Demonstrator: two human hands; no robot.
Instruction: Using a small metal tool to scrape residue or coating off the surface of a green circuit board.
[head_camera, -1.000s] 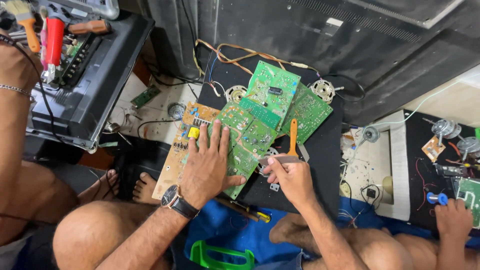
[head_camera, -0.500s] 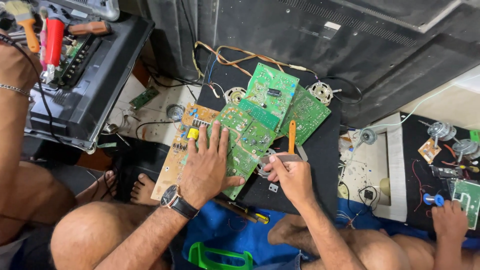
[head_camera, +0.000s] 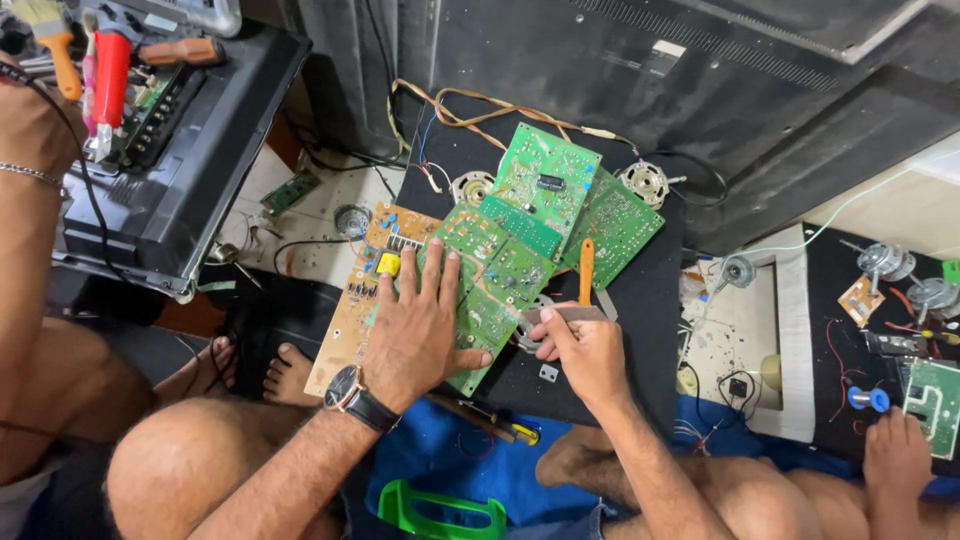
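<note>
Currently the left hand (head_camera: 425, 335) is pressed flat, fingers spread, on the green circuit boards (head_camera: 500, 265) stacked on a black mat (head_camera: 640, 330). Just right of it, the right hand (head_camera: 585, 350) is closed on a grey metal tool (head_camera: 565, 315); an orange-handled screwdriver (head_camera: 586, 272) lies w/ long axis near-to-far, touching its fingertips.

Flat green printed circuit boards overlapping on the black mat (head_camera: 640, 330): four, the topmost (head_camera: 545, 180) at the far edge, one (head_camera: 620, 225) to its right, one (head_camera: 515, 225) in the middle and one (head_camera: 490, 300) nearest. Tan printed circuit boards at the mat's left edge: one (head_camera: 355, 310). Round metal speaker units: two, (head_camera: 472, 187) and (head_camera: 641, 182). Orange-handled tools: one (head_camera: 586, 270).
</note>
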